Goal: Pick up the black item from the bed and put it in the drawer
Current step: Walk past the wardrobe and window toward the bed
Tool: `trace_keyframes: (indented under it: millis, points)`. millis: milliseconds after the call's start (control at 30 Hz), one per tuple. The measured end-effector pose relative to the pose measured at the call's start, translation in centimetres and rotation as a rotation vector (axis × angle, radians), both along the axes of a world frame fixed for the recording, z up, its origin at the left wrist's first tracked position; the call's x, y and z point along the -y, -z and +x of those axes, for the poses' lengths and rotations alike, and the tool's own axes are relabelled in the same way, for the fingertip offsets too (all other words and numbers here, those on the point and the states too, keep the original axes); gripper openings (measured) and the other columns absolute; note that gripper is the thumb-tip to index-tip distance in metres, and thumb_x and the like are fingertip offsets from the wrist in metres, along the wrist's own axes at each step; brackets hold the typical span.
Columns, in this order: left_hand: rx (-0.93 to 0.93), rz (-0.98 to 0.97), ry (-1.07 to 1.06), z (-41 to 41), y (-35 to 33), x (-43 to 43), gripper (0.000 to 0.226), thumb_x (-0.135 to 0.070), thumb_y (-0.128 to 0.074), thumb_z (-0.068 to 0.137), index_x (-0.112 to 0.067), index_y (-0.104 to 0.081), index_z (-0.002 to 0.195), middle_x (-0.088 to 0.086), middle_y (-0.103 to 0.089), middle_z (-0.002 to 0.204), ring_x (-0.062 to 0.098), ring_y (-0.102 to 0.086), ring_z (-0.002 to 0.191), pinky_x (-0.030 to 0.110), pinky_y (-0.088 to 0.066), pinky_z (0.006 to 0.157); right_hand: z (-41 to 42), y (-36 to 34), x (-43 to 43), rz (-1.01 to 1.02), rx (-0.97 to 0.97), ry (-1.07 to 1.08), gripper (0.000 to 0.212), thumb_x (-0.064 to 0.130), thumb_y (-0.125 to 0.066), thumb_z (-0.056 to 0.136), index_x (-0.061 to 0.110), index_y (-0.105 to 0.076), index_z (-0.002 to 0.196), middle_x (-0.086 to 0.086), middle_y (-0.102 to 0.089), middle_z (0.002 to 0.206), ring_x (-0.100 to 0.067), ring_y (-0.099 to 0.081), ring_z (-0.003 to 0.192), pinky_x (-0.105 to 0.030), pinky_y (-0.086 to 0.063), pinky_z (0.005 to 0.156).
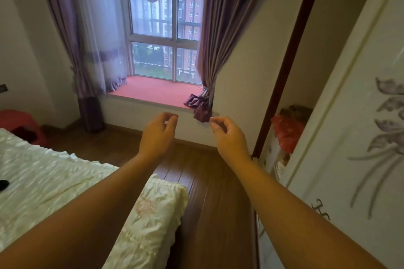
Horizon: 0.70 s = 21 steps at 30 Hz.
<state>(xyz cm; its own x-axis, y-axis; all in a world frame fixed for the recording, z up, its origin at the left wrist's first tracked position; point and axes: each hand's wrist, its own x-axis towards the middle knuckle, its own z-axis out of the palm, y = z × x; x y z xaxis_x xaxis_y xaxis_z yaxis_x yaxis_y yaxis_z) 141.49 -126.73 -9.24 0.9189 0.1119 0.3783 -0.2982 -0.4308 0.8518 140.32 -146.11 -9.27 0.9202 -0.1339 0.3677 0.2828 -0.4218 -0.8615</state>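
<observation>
At the far left edge of the head view, a small black item [3,184] lies on the cream, crinkled satin bedspread of the bed [54,181]; it is cut off by the frame, so its shape and long axis cannot be told. Both bare arms reach forward over the dark wooden floor [209,192], towards the wall below the window with its red sill [157,91]. The left hand [156,135] and the right hand [229,135] hover side by side, apart from each other, each with fingers [172,120] loosely curled and empty, gripping nothing. The black item lies well apart from both hands, to their left and nearer the person; the left hand is judged the nearer of the two. On the right stands a white wardrobe door with a grey floral pattern [360,137], beside an open compartment holding red fabric [286,133]. No drawer can be made out. The pick-up is judged not yet begun: the coming move calls for a turn leftward, towards the bed.
</observation>
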Motion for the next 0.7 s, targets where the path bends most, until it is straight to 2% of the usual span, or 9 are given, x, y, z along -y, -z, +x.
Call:
trace_keyframes:
  millis: [167, 267, 400, 533, 600, 667, 700]
  points:
    - [-0.011, 0.015, 0.02, 11.8, -1.7, -0.1, 0.038, -0.041, -0.042, 0.1, -0.017, -0.057, 0.126, 0.008, -0.065, 0.121, 0.023, -0.062, 0.111, 0.05, -0.056, 0.09, 11.3, -1.0, 0.0, 0.036, -0.016, 0.001, 0.019, 0.033, -0.052, 0.1, 0.03, -0.062, 0.115, 0.011, -0.064, 0.108, -0.006, -0.059, 0.096, -0.008, -0.045, 0.062]
    - [-0.013, 0.038, 0.001, 18.2, -3.0, 0.4, 0.036, -0.042, -0.041, 0.101, -0.019, -0.057, 0.124, 0.007, -0.065, 0.122, 0.024, -0.062, 0.111, 0.049, -0.056, 0.091, 17.5, -1.8, 0.6, 0.07, -0.021, 0.001, 0.018, 0.031, -0.053, 0.099, 0.03, -0.063, 0.114, 0.013, -0.064, 0.104, -0.001, -0.059, 0.092, -0.003, -0.045, 0.057]
    - [0.03, 0.107, -0.065, 26.3, -3.0, 2.1, 0.037, -0.042, -0.041, 0.101, -0.019, -0.06, 0.123, 0.005, -0.065, 0.121, 0.017, -0.06, 0.105, 0.031, -0.05, 0.083, 26.0, -2.3, 2.0, 0.082, -0.025, -0.008, 0.015, 0.031, -0.053, 0.099, 0.032, -0.062, 0.111, 0.022, -0.06, 0.097, 0.001, -0.059, 0.089, -0.008, -0.046, 0.063]
    - [0.041, 0.114, -0.123, 34.0, -2.5, 3.8, 0.037, -0.04, -0.04, 0.101, -0.018, -0.06, 0.122, 0.005, -0.064, 0.122, 0.013, -0.056, 0.101, 0.027, -0.044, 0.08, 35.0, -2.0, 3.9, 0.07, -0.024, -0.051, 0.014, 0.029, -0.053, 0.099, 0.032, -0.063, 0.11, 0.021, -0.06, 0.097, 0.003, -0.058, 0.087, -0.012, -0.049, 0.071]
    - [0.049, 0.128, -0.146, 37.9, -2.3, 4.7, 0.038, -0.04, -0.04, 0.101, -0.017, -0.06, 0.123, 0.006, -0.065, 0.122, 0.013, -0.055, 0.1, 0.026, -0.043, 0.079, 39.5, -2.1, 5.0, 0.066, -0.005, -0.082, 0.013, 0.027, -0.054, 0.099, 0.035, -0.062, 0.106, 0.031, -0.058, 0.091, 0.008, -0.061, 0.082, -0.009, -0.05, 0.067]
    - [0.062, 0.138, -0.175, 41.9, -2.2, 5.7, 0.04, -0.04, -0.039, 0.101, -0.015, -0.06, 0.124, 0.008, -0.065, 0.122, 0.013, -0.055, 0.1, 0.023, -0.041, 0.078, 43.9, -2.4, 6.2, 0.063, 0.027, -0.112, 0.014, 0.026, -0.053, 0.099, 0.037, -0.061, 0.104, 0.032, -0.057, 0.089, 0.014, -0.06, 0.081, -0.005, -0.049, 0.061]
    - [0.065, 0.142, -0.197, 43.8, -2.2, 6.2, 0.04, -0.04, -0.039, 0.101, -0.014, -0.06, 0.124, 0.008, -0.065, 0.122, 0.013, -0.055, 0.1, 0.02, -0.04, 0.075, 46.1, -2.5, 6.8, 0.059, 0.035, -0.132, 0.014, 0.027, -0.052, 0.1, 0.037, -0.061, 0.105, 0.031, -0.057, 0.091, 0.01, -0.061, 0.082, -0.005, -0.049, 0.06]
